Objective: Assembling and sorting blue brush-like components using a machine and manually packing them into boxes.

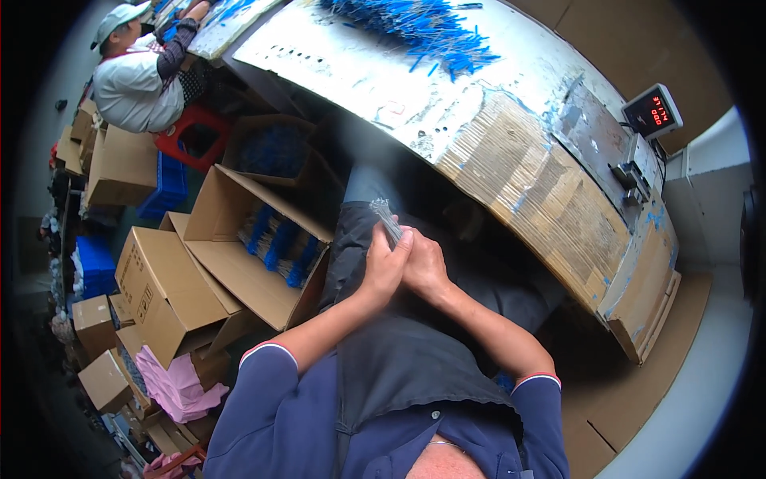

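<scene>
Over my lap both hands are closed around one bundle of thin grey wire stems [384, 214], whose loose ends fan out above my fingers. My left hand [384, 262] wraps the bundle from the left, thumb along it. Pressed against it, my right hand [426, 262] closes on the lower part from the right. The bundle's lower end is hidden in my palms. Ahead on the white worktable [343, 68] lies a big pile of thin wire stems with blue ends [423, 32], which look like small brushes.
Flattened cardboard [519, 152] covers the table's near edge. At right stand a metal fixture [630, 180] and a red-digit display [653, 112]. On my left an open carton [263, 239] holds blue-ended bundles. Beyond are a red stool [195, 132], blue crates [96, 263] and a co-worker [140, 88].
</scene>
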Demonstrator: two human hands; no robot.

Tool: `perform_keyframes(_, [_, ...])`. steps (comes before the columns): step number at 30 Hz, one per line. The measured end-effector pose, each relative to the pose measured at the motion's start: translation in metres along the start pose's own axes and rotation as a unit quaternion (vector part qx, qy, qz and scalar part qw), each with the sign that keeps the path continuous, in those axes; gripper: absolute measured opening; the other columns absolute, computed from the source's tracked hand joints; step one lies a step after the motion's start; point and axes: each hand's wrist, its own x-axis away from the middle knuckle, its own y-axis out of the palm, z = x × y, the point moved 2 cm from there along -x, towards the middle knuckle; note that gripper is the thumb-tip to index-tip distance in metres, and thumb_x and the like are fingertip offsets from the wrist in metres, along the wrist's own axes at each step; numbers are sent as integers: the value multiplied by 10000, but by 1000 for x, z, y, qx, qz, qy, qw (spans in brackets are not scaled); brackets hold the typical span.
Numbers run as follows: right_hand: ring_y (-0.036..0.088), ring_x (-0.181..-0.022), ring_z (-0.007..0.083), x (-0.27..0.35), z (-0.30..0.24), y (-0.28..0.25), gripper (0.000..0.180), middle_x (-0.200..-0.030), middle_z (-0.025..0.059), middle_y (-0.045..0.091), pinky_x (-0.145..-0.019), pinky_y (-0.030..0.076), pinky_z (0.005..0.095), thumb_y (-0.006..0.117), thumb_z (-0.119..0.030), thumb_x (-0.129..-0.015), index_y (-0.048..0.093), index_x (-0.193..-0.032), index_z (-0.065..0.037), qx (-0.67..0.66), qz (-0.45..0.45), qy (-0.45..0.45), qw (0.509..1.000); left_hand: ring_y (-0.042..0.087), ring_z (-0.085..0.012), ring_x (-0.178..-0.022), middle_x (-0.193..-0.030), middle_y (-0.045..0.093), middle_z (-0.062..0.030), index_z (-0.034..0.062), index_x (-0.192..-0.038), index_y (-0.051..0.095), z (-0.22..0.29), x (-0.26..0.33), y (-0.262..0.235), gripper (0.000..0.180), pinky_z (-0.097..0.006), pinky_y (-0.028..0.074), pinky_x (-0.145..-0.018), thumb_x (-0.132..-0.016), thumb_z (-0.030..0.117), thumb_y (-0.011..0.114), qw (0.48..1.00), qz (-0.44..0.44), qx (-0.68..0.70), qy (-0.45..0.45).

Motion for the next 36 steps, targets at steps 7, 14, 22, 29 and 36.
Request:
perform_keyframes(7, [699, -950, 475, -27, -37, 18, 450, -1013, 266, 723, -815, 557, 529, 711, -282, -891, 598, -1245, -27, 91, -103, -44, 990, 564, -135, -1166, -1248, 608, -86, -37, -1454, 408, -22, -12, -33, 478, -297, 440, -1062, -1078, 209, 573, 967, 70, 244, -15])
perform_keyframes(14, [727, -1084, 335, -31, -42, 34, 509, -1209, 204, 716, -925, 552, 384, 801, -178, -833, 592, -1268, -15, 69, 41, -153, 985, 590, -109, -1059, -1133, 602, -60, 8, -1380, 453, 0, -29, -41, 374, -296, 480, -993, -1061, 147, 590, 926, 79, 367, 29])
perform_keyframes(22, [633, -1137, 330, -57, -45, 62, 450, -1243, 218, 625, -1001, 489, 387, 537, -329, -1028, 569, -1281, 41, 30, 121, -195, 973, 554, -93, -1010, -1115, 559, -52, 20, -1391, 451, 12, -39, -58, 391, -280, 493, -920, -1082, 229, 565, 863, 129, 485, -51])
perform_keyframes(29, [525, -1346, 342, -83, -61, 78, 594, -1435, 198, 547, -1099, 433, 412, 541, -457, -1063, 508, -1447, -6, 34, -69, -177, 981, 558, -100, -1047, -1175, 542, -52, 18, -1381, 481, 11, -59, -95, 375, -290, 483, -955, -1083, 229, 565, 865, 176, 469, -17])
perform_keyframes(36, [587, -1280, 343, -160, -141, 38, 503, -1376, 198, 606, -1030, 494, 424, 776, -188, -920, 584, -1354, -20, 193, 40, -367, 909, 666, -153, -845, -989, 636, -38, 55, -1273, 555, -96, -48, -227, 260, -314, 560, -762, -1055, 188, 606, 845, 308, 437, -19])
